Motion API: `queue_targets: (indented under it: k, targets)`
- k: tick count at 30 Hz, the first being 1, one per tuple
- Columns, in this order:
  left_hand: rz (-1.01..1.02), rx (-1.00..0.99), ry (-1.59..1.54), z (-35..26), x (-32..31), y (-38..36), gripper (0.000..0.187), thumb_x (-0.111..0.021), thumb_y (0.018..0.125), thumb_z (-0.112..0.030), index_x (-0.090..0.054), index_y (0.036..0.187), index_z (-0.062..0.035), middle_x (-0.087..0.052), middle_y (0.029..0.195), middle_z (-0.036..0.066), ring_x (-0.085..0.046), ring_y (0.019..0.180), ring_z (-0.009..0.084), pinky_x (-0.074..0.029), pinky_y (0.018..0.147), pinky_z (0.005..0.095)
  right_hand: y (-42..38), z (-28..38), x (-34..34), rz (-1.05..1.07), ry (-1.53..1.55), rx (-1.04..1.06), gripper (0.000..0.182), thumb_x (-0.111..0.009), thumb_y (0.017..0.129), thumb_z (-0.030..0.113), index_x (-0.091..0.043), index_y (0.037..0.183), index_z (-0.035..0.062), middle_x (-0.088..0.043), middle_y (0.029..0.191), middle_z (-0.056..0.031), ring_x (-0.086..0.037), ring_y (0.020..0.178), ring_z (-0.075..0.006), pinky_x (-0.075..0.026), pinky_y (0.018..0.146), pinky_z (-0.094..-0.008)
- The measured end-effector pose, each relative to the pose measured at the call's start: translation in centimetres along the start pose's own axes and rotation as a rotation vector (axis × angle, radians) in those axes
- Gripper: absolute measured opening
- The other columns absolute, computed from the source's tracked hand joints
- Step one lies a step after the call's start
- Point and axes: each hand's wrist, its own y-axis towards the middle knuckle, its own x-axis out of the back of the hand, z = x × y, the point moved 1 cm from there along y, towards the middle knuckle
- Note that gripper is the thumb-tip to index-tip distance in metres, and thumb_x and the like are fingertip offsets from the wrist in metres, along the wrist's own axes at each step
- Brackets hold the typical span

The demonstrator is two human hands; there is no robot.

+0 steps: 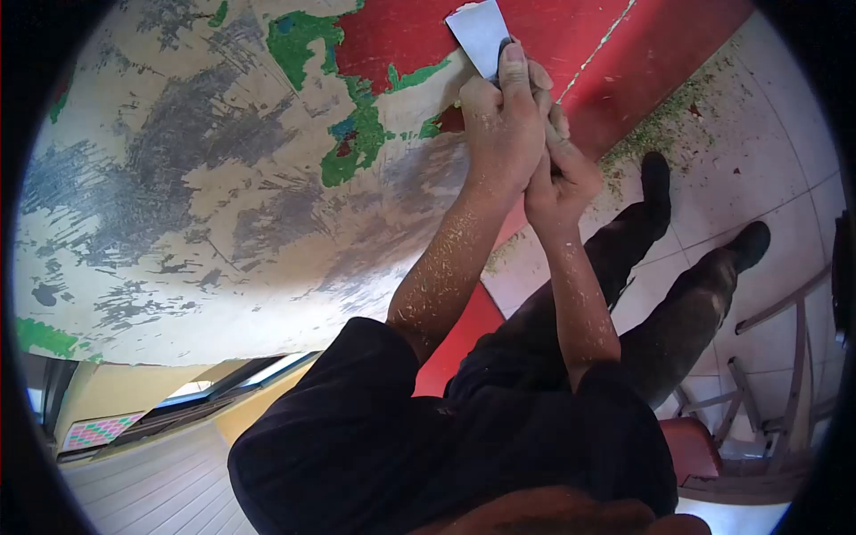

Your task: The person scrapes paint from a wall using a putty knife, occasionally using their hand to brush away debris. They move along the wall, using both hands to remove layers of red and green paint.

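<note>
A putty-knife scraper [482, 40] with a wide flat metal blade points up and away from me, its blade over red paint. My left hand [506, 129] is closed around the scraper close to the blade, thumb lying along it. My right hand [562, 183] is closed just behind and below, against the left one; fingers of both hide the handle. Beside them stretches a wall surface [285, 232] with patchy white, grey and bare areas, green paint remnants [352, 156] and a red painted part [392, 36]. Small pale flakes cling to both forearms.
Paint chips [669, 129] lie scattered on the tiled floor [785, 152] along the wall's foot. My legs and dark shoes [657, 183] are on the right. A chair-like metal frame [794, 383] and a red seat [691, 448] stand at the lower right.
</note>
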Motion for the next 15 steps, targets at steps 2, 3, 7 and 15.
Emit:
queue_targets:
  k: [2, 3, 7, 15]
  targets:
    - [0.001, 0.086, -0.029, 1.7, 1.0, -0.7, 0.046, -0.036, 0.100, -0.033, -0.042, 0.063, -0.0072, -0.037, 0.054, 0.000, -0.043, 0.046, 0.0125, -0.038, 0.044, 0.0295, -2.7, -1.3, 0.2, -0.010, -0.064, 0.089, 0.029, -0.056, 0.082, -0.002, -0.064, 0.110, -0.0049, -0.068, 0.085, -0.0195, -0.056, 0.058, -0.0132, -0.045, 0.055, -0.0254]
    - [-0.013, 0.116, -0.036, 2.5, 1.3, -1.0, 0.045, -0.037, 0.100, -0.033, -0.042, 0.063, -0.0071, -0.037, 0.055, -0.001, -0.042, 0.046, 0.0121, -0.038, 0.044, 0.0296, -3.3, -1.4, 0.3, -0.010, -0.080, 0.078, 0.030, -0.056, 0.081, -0.003, -0.064, 0.110, -0.0048, -0.068, 0.087, -0.0202, -0.059, 0.062, -0.0139, -0.047, 0.059, -0.0260]
    - [0.010, 0.120, -0.076, 1.5, -0.1, -0.4, 0.039, -0.038, 0.100, -0.030, -0.045, 0.070, -0.0065, -0.038, 0.058, -0.001, -0.038, 0.048, 0.0097, -0.038, 0.046, 0.0281, -1.9, 0.2, 0.7, -0.006, -0.032, -0.134, 0.031, -0.055, 0.080, -0.005, -0.064, 0.110, -0.0050, -0.068, 0.090, -0.0214, -0.066, 0.078, -0.0152, -0.050, 0.073, -0.0287]
    - [0.043, 0.176, -0.023, 2.9, 0.6, -0.4, 0.035, -0.038, 0.100, -0.029, -0.047, 0.076, -0.0052, -0.039, 0.058, 0.001, -0.044, 0.049, 0.0131, -0.040, 0.047, 0.0293, -2.0, -0.1, 0.5, -0.047, -0.029, -0.032, 0.031, -0.055, 0.083, -0.003, -0.062, 0.113, -0.0053, -0.067, 0.096, -0.0209, -0.064, 0.089, -0.0160, -0.049, 0.080, -0.0283]
